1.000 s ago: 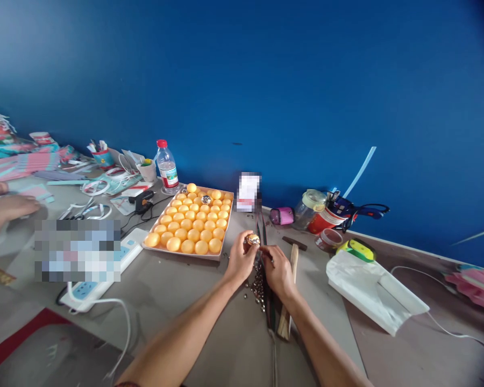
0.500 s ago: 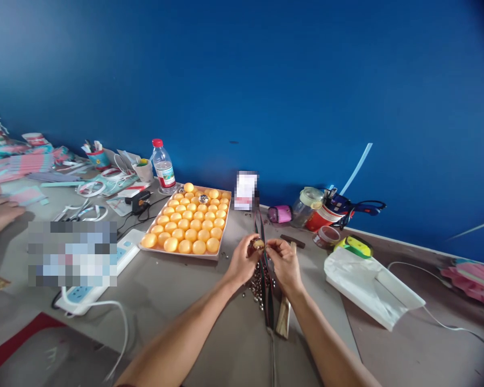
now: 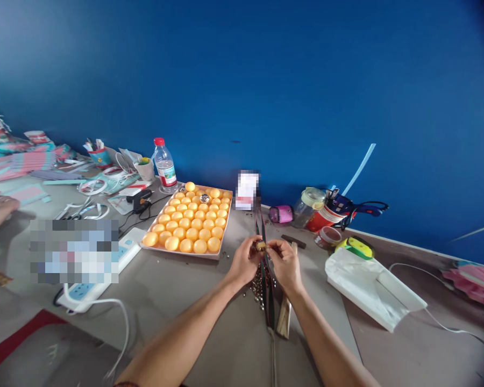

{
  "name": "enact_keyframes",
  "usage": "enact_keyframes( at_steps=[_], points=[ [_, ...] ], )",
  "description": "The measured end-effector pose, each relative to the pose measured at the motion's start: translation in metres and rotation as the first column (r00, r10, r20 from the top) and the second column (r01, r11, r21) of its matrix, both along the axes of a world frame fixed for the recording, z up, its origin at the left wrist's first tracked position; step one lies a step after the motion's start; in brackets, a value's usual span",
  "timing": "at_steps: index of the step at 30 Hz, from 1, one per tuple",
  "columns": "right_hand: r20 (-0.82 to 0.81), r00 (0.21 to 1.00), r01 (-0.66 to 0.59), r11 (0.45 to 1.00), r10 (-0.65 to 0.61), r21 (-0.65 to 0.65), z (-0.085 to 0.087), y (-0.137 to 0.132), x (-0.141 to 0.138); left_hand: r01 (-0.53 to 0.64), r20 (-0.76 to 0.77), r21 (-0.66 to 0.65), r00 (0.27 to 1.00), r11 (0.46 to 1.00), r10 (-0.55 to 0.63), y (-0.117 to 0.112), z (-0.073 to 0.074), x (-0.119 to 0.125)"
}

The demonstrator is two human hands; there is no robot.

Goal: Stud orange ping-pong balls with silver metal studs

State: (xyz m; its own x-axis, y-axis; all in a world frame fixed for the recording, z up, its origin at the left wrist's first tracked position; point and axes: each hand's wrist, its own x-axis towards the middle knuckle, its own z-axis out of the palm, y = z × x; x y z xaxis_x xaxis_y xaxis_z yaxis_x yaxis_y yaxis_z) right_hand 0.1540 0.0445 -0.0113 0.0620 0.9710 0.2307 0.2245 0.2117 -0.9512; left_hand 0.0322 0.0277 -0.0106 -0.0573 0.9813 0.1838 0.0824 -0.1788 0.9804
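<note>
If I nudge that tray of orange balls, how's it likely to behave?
The tray lies flat, so it'll probably slide rather than tip. Its close-packed balls may jostle; being round and bulging above its edge, some might roll out if shoved hard.

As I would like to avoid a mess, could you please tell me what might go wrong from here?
The small round piece might slip from the left grip, since it seems held by the fingers alone.
The loose shiny beads below could scatter if either the left or right grip brushes them.
The dark strap runs beside those beads, so a tug might drag some along.
</note>
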Motion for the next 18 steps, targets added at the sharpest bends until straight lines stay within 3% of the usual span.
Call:
enact_keyframes(
  at_steps=[5,13,18],
  points=[
    [0.041,0.999,0.021,0.999,-0.023,0.034,0.002,-0.002,0.0,0.022,0.014,-0.02,1.0,1.0,-0.022,-0.002,0.001,0.001],
    [-0.082,0.997,0.007,0.999,-0.011,-0.04,-0.004,0.005,0.004,0.02,-0.025,0.044,1.0,0.999,-0.019,0.0,-0.005,0.001],
    [-0.205,0.977,-0.08,0.992,0.06,-0.094,-0.004,0.007,0.005,0.016,-0.073,0.066,0.997,0.998,-0.011,0.002,-0.007,0.0]
  ],
)
